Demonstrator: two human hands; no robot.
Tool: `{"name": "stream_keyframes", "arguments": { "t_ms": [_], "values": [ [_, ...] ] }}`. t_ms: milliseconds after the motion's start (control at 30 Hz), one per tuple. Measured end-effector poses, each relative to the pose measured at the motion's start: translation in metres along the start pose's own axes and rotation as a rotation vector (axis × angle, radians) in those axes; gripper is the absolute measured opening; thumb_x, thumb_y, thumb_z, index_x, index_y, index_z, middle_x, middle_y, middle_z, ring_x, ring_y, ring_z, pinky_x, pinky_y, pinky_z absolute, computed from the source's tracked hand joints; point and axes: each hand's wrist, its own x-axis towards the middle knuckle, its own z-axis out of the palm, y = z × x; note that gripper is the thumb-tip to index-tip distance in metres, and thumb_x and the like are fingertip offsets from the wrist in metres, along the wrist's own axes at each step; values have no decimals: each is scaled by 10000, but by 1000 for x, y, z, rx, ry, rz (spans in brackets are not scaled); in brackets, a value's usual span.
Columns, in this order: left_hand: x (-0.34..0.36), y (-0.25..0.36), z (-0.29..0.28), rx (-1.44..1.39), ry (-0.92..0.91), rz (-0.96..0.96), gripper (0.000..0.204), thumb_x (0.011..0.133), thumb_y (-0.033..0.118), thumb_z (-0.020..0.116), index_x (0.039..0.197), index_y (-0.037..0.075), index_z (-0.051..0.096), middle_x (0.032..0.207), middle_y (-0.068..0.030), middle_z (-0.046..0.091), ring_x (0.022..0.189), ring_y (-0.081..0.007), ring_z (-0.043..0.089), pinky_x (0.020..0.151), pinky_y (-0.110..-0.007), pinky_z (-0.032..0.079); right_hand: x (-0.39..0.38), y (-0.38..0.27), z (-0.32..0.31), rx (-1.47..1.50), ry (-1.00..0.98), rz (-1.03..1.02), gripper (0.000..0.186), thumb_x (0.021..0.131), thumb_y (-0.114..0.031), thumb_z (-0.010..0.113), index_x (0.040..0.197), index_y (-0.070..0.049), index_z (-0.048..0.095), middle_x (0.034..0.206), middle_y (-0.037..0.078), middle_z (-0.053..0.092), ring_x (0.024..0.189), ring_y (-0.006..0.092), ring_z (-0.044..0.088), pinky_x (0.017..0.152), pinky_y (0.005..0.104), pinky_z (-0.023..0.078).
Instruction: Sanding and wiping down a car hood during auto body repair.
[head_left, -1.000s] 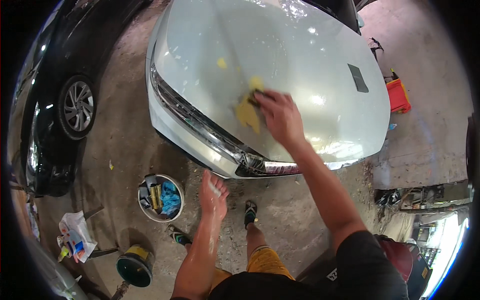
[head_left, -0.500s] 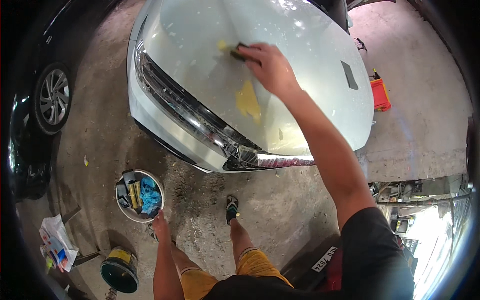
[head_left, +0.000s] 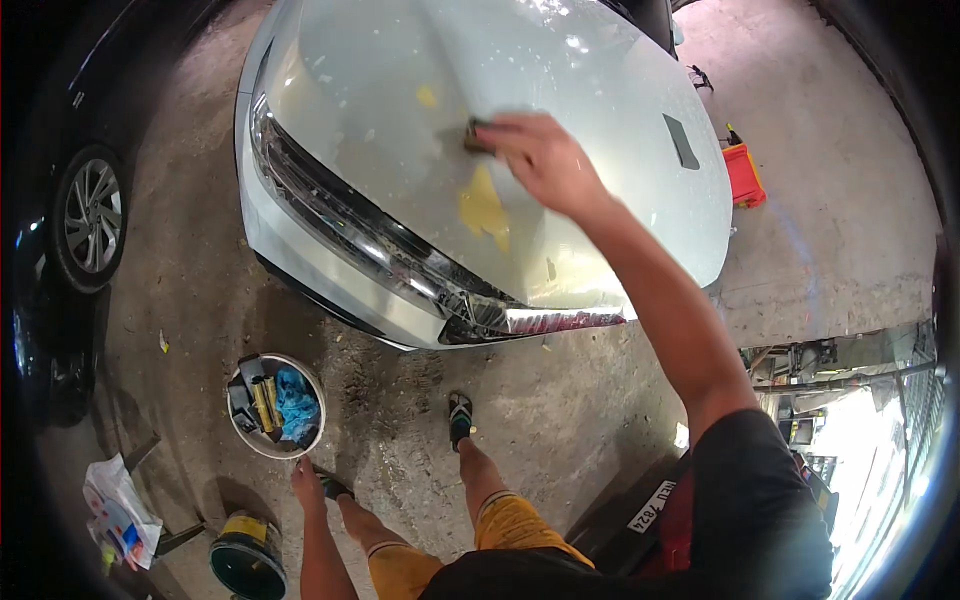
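Note:
My right hand, blurred by motion, is closed on a small dark sanding block and presses it on the pale silver-white car panel. Just below the block lies a yellow filler patch, and a smaller yellow spot shows up and to the left. My left hand hangs low at my side, holding nothing I can see, its fingers loosely extended. Nearest to it is a round white bucket containing a blue cloth and several dark and yellow blocks.
A grey sheet rests on the panel's right part. Beyond the car sits a red container. A dark bucket and a white plastic bag are at lower left. A black car stands on the left, another vehicle's bumper behind me.
My right hand and the block have moved slightly down the panel toward the larger yellow patch. My left hand has dropped a little away from the bucket. The view has shifted slightly.

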Motion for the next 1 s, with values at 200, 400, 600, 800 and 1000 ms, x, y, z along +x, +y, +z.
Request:
{"name": "stream_keyframes", "arguments": {
  "t_ms": [200, 400, 600, 800, 1000],
  "values": [
    [9, -2, -25, -28, 33, -126, 567, 977, 499, 534, 915, -43, 690, 769, -188, 629, 737, -304, 591, 698, -459, 434, -48, -25, 4, 62, -3, 109, 310, 937, -111, 567, 1208, -164, 707, 1226, 119, 649, 1124, 329, 593, 970, 404, 502],
    [4, 28, -12, 72, -11, -74, 555, 976, 489, 542, 894, -48, 658, 740, -156, 585, 712, -298, 556, 699, -459, 430, 18, 12, -3, -110, 4, 90, 384, 872, -31, 587, 1213, -166, 702, 1204, 109, 654, 1119, 324, 593, 994, 414, 486],
    [8, 3, -22, 103, 34, 17, 570, 980, 487, 534, 892, -67, 636, 778, -190, 612, 749, -353, 578, 721, -485, 434, -7, 7, 10, 18, 26, -32, 381, 902, -70, 576, 1251, -178, 682, 1279, 99, 639, 1161, 325, 589, 1029, 407, 473],
    [-3, 35, 4, 113, -6, -45, 583, 978, 491, 519, 990, -69, 682, 866, -263, 663, 863, -442, 629, 776, -509, 459, -10, 38, 8, 63, 16, 27, 354, 929, -79, 527, 1227, -173, 694, 1323, 77, 633, 1187, 324, 580, 1051, 406, 451],
    [-9, -1, -26, 161, 62, 48, 564, 974, 475, 540, 958, -74, 668, 856, -254, 651, 829, -413, 629, 753, -495, 459, -42, 19, 8, -20, -58, -132, 369, 900, -37, 547, 1207, -181, 693, 1257, 64, 671, 1145, 305, 613, 1008, 412, 484]
  ]
}}
